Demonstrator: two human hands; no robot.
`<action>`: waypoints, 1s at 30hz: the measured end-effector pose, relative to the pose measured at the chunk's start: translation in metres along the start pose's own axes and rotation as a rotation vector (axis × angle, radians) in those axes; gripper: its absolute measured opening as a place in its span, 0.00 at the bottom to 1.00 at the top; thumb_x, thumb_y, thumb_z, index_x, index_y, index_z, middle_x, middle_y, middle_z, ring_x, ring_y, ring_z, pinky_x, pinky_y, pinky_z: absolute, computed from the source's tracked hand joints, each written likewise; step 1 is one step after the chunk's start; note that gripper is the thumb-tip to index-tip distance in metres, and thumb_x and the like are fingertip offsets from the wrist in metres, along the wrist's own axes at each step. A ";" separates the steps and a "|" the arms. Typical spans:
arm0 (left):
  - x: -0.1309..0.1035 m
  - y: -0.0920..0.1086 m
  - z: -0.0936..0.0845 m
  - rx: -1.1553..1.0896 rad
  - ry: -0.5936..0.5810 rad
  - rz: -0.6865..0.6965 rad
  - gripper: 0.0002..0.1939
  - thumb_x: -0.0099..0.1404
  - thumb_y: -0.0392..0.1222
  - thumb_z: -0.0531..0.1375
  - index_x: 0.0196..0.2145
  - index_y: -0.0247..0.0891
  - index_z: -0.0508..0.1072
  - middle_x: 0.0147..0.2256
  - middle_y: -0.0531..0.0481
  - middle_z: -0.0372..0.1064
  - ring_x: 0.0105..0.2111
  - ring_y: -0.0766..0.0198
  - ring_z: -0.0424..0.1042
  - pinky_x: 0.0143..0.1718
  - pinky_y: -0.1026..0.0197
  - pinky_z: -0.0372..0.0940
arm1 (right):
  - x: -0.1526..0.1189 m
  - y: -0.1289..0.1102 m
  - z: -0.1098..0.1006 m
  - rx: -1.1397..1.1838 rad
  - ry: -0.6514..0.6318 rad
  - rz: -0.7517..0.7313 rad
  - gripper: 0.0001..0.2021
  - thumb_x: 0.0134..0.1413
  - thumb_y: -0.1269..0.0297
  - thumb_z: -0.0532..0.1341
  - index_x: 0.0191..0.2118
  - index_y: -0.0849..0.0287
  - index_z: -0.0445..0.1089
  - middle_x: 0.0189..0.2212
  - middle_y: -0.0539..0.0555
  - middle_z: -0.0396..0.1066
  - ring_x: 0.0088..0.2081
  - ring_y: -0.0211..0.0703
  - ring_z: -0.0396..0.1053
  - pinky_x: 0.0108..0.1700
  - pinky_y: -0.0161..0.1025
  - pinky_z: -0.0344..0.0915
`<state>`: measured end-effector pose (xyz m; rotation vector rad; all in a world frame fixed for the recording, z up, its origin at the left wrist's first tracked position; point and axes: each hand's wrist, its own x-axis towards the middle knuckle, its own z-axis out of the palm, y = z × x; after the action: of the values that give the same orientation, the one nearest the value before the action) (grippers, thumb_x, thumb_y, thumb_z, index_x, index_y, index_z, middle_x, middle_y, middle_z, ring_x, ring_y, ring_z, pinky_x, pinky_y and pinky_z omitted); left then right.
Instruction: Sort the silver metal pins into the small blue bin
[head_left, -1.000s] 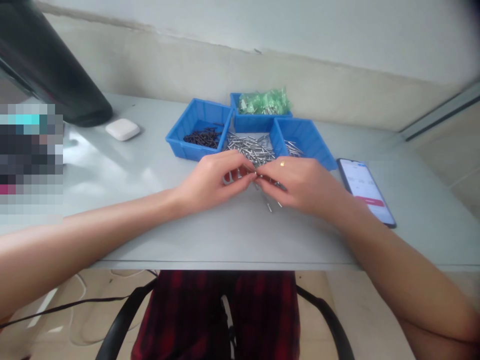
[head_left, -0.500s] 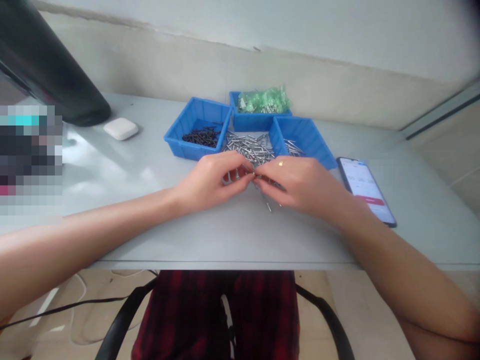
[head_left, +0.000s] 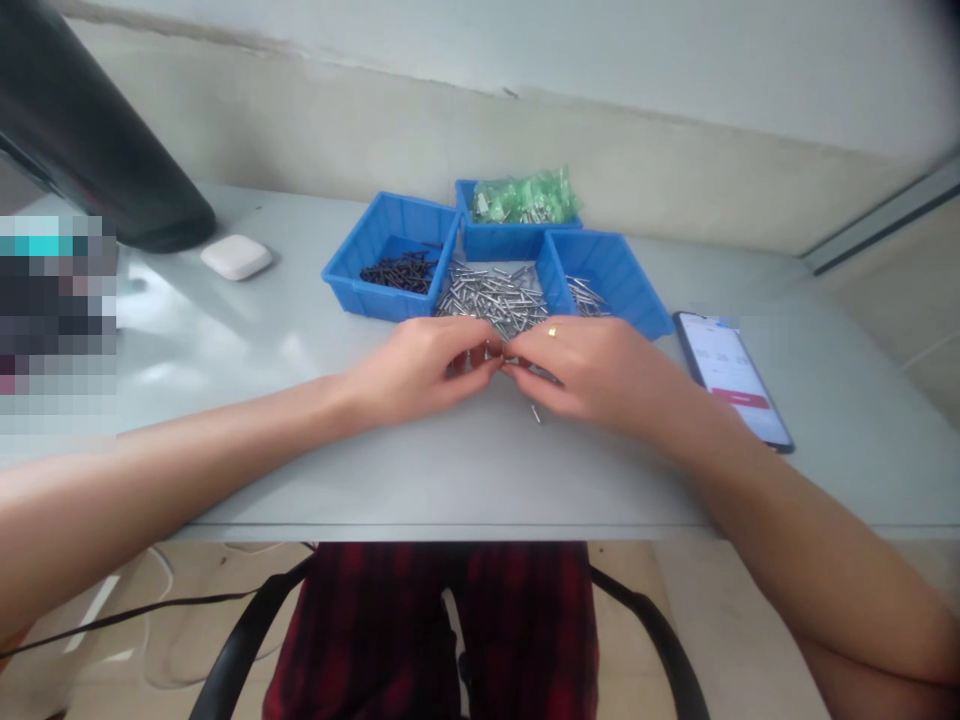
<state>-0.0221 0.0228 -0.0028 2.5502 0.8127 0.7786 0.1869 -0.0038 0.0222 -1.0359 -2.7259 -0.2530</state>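
Note:
My left hand (head_left: 420,368) and my right hand (head_left: 600,368) meet fingertip to fingertip over the desk, both pinched closed. Whatever lies between the fingertips is too small and covered to make out. Just behind them spreads a pile of thin silver metal pins (head_left: 491,295), partly hidden by my fingers. One loose silver pin (head_left: 535,414) pokes out below my right fingers. A gold ring (head_left: 552,332) is on my right hand.
Around the pile stand a blue bin (head_left: 352,285) with dark screw-like pieces (head_left: 397,272), another blue bin (head_left: 517,241) holding a green plastic bag (head_left: 525,198), and a third bin (head_left: 630,280) with silver pins. A phone (head_left: 731,375), white case (head_left: 236,258) and dark cylinder (head_left: 112,140) flank them.
Both hands stay pinched together, their fingertips slightly further left. A thin piece that showed just below the fingertips is no longer visible there. The bins stay in place.

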 end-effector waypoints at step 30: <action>-0.001 -0.005 0.002 0.204 -0.166 0.154 0.09 0.67 0.39 0.52 0.31 0.35 0.68 0.27 0.51 0.66 0.28 0.66 0.66 0.30 0.65 0.59 | 0.001 -0.001 0.000 -0.007 -0.024 -0.023 0.10 0.61 0.66 0.52 0.32 0.60 0.68 0.27 0.53 0.70 0.31 0.41 0.67 0.29 0.38 0.51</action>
<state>-0.0236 0.0257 -0.0070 2.8408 0.6792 0.5423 0.1851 -0.0042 0.0222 -1.0166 -2.7617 -0.2553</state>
